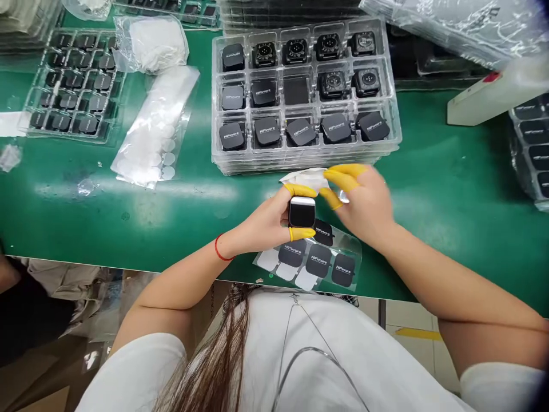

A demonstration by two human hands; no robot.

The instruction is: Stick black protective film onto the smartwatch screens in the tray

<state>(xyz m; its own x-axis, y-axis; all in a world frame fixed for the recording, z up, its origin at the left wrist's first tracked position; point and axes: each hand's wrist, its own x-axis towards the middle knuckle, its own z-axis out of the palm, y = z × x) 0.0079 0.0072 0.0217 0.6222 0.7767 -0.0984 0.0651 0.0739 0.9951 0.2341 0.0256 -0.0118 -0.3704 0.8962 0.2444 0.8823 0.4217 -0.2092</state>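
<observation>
While the left hand [261, 220] pinches a square black device [302, 212] by its edges between thumb and finger, yellow finger cots [302, 233] keep bare skin off its glossy face. The right hand [364, 206], blurred and curled, touches a crumpled white film [306, 178], though whether it grips cannot be told. The device is held just above a sheet of black labels [311, 260], in front of a clear tray [215, 114] on a green mat [429, 171].

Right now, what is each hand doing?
Left hand: closed, holding a square black device.
Right hand: closed on a white wipe, though blurred.
</observation>
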